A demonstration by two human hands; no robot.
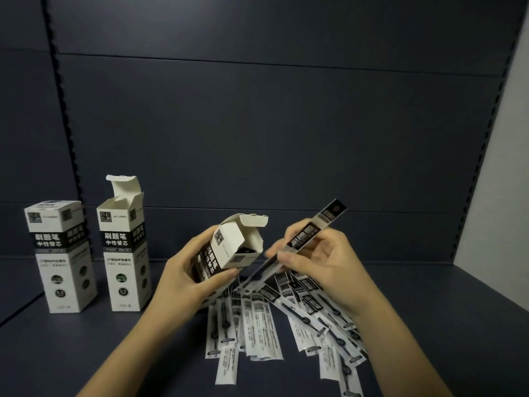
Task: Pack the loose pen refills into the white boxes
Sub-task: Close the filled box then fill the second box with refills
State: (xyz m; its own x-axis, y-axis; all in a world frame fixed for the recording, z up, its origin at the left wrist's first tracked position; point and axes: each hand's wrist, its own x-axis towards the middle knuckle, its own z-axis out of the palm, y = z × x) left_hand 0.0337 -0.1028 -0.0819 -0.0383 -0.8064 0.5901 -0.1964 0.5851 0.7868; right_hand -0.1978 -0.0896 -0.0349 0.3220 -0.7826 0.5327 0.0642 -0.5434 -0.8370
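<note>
Nearest the camera, the loose refills lie fanned across the dark worktop, each sealed in a long, flat, clear-and-white sleeve, many overlapping their neighbours. They look very light, and the glossy film is likely slippery, so a stack would probably slide apart if pinched loosely; the sleeve ends are floppy film while the refill inside gives a stiff spine, so the sound place to take hold is across the middle, over that spine. Above the pile, the right hand has its fingers closed on one refill near its middle, held slanting, the lower tip aimed down-left toward the mouth of a box, the upper end sticking up past the hand. That tip is narrow and should enter easily, though the loose film edge may catch on a flap. Just to the left, the left hand wraps the box around its lower body, thumb across the front, tilting the open top toward the right hand; its lid flap stands up and dark contents seem to show inside, though how full it is cannot be told. Thin card like this would crush under a hard squeeze, so a light grip on the corners suits it. Farther left stands an open box upright with its lid raised, and beyond it a closed box, both well apart from the hands.
</note>
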